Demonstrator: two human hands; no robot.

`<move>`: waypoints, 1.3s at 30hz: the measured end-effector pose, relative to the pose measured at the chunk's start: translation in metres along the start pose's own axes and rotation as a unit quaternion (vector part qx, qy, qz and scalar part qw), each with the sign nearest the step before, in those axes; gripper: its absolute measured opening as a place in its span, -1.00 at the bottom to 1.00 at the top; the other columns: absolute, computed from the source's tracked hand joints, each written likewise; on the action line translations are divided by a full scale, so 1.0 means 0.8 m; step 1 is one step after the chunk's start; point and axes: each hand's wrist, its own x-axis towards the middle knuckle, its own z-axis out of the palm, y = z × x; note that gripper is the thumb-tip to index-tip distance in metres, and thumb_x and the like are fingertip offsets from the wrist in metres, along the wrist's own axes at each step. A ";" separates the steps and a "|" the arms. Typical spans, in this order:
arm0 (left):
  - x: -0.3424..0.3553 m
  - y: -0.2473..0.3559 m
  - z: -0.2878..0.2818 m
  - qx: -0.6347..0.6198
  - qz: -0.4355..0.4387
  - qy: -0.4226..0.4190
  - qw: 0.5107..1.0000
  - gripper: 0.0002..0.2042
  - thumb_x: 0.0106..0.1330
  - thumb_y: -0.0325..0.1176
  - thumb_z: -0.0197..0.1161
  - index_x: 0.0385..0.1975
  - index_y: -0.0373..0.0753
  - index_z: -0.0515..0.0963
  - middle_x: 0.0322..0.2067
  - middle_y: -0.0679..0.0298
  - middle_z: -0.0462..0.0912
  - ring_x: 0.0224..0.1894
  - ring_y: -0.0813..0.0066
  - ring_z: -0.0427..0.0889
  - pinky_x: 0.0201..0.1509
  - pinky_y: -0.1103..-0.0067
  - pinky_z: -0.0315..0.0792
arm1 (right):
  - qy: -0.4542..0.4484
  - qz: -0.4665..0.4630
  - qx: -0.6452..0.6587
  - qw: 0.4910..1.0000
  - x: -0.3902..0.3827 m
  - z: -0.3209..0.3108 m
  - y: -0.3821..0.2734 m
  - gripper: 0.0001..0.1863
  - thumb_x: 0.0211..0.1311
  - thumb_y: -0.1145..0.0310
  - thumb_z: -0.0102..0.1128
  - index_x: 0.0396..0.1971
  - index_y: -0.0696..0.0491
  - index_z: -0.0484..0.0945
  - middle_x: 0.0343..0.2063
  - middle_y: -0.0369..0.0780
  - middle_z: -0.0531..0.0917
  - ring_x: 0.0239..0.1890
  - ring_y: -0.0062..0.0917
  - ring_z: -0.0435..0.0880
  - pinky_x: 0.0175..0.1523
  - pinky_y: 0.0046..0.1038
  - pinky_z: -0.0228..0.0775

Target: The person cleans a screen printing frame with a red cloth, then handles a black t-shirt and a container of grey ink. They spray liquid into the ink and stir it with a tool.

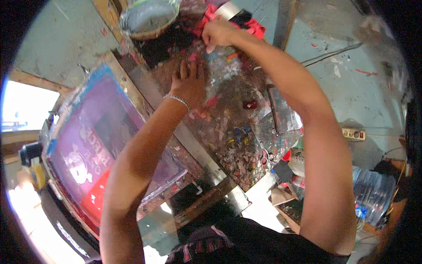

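My left hand (190, 81) lies palm down on the paint-spattered tabletop (228, 119), its fingers stretched out and slightly apart. A beaded bracelet (178, 101) circles that wrist. Farther off and to the right, my right hand (217, 34) is closed, with the fingers curled in and the thumb low. It is up against a bundle of red and black cloth (255, 29); what its fingers enclose is hidden. A pale curved strip (227, 10) rests on the cloth just beyond the hand. Left of it stands a round basin (149, 20) with greyish contents.
A framed printing screen (116, 112) with purple mesh leans at left beside a metal rail (206, 165). Red-handled scissors (264, 157) and a small dark red object (249, 104) lie on the table. At right are a power strip (354, 134) and a large clear bottle (373, 193).
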 end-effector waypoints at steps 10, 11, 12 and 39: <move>-0.047 0.081 0.023 0.009 0.107 0.059 0.992 -0.24 0.26 0.00 0.23 0.40 -0.25 0.21 0.47 0.02 0.03 0.51 -0.03 0.00 0.48 -0.04 -0.05 | 0.165 0.043 0.118 0.978 -0.162 -0.043 -0.109 -0.69 0.17 0.29 0.25 -0.14 0.13 0.55 -0.11 -0.07 0.63 -0.06 -0.07 0.60 0.15 -0.12 0.40; -0.054 0.096 0.036 -0.020 0.129 0.051 0.990 -0.23 0.27 0.04 0.22 0.40 -0.28 0.21 0.46 -0.02 0.03 0.51 -0.04 0.00 0.49 -0.03 -0.08 | 0.118 0.091 0.118 0.982 -0.199 -0.035 -0.120 -0.66 0.17 0.28 0.27 -0.12 0.14 0.56 -0.10 -0.05 0.63 -0.02 -0.07 0.59 0.12 -0.12 0.42; -0.056 0.108 0.043 -0.050 0.148 0.042 0.987 -0.21 0.28 0.07 0.21 0.40 -0.32 0.20 0.46 -0.05 0.03 0.50 -0.04 0.01 0.50 -0.02 -0.11 | 0.104 0.118 0.109 0.982 -0.232 -0.030 -0.124 -0.63 0.16 0.26 0.29 -0.09 0.15 0.57 -0.10 -0.03 0.63 0.02 -0.08 0.58 0.10 -0.12 0.44; -0.107 0.201 0.080 -0.236 0.014 0.206 0.949 -0.12 0.36 0.29 -0.05 0.42 -0.39 0.10 0.49 -0.01 -0.02 0.54 -0.05 -0.16 0.56 0.08 -0.34 | -0.017 0.061 0.118 0.991 -0.305 0.031 -0.114 -0.88 0.10 0.42 0.28 -0.42 0.12 0.73 -0.41 -0.03 0.71 -0.20 -0.06 0.68 0.01 -0.16 0.47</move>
